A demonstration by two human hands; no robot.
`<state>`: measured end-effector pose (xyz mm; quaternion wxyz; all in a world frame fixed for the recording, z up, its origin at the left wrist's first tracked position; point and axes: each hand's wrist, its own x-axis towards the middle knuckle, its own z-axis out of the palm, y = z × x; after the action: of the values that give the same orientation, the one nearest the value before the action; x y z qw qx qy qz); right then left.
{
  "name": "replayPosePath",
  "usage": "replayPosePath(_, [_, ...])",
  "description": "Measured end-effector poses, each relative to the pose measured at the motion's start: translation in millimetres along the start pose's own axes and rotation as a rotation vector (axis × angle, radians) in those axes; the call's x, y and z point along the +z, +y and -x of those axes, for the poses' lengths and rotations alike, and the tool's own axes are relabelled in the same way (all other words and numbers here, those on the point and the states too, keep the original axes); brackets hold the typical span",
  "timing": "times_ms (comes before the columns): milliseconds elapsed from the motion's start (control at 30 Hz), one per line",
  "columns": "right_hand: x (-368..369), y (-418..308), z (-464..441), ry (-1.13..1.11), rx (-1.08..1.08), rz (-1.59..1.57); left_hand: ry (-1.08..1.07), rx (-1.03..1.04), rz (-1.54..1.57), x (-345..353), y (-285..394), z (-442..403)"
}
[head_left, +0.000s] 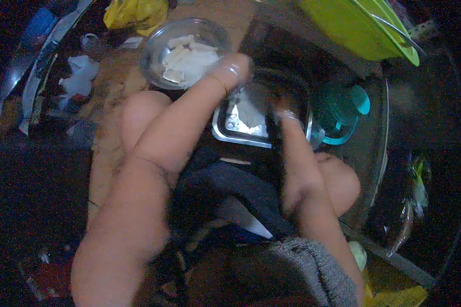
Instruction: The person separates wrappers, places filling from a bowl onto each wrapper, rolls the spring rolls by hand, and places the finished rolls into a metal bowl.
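Note:
A rectangular metal tray (243, 140) with a shiny rim lies between my knees. Something pale and whitish (247, 113) shows inside it; glare and blur hide what it is. My left hand (234, 70) is over the tray's far left corner, beside a round clear bowl (151, 77) of white pieces (192, 60). Its fingers are smeared by motion. Over the right part of the tray, my right hand (284, 106) is dark and blurred, so its fingers cannot be made out.
A turquoise jug-like container (338, 115) stands right of the tray. Beyond it leans a large lime-green basin (353, 30). A yellow bag (135, 15) lies behind the bowl, and a crumpled white plastic bag (79, 74) is at the left. Plastic-wrapped greens (417, 189) lie far right.

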<state>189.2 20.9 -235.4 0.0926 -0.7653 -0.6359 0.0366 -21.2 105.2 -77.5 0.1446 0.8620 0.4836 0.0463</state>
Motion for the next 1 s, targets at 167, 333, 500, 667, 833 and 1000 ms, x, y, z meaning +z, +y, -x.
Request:
replayPosePath(167, [1, 11, -21, 0.076, 0.056, -0.192, 0.267, -0.223, 0.224, -92, -63, 3])
replayPosePath(333, [62, 70, -59, -0.024, -0.052, 0.132, 0.167, -0.355, 0.063, -70, -114, 5])
replayPosePath(500, [-30, 28, -16, 0.059, 0.187, -0.161, 0.028, -0.229, -0.088, -18, -97, 7])
replayPosePath(667, [-14, 43, -24, 0.116, 0.186, -0.273, -0.157, -0.312, -0.071, -33, -78, 29])
replayPosePath(833, [-23, 53, -20, 0.137, 0.202, -0.41, -0.122, -0.432, -0.062, 3, -106, 15])
replayPosePath(1000, [-92, 24, -19, 0.131, 0.337, -0.534, 0.177, -0.341, 0.344, -34, -113, -10])
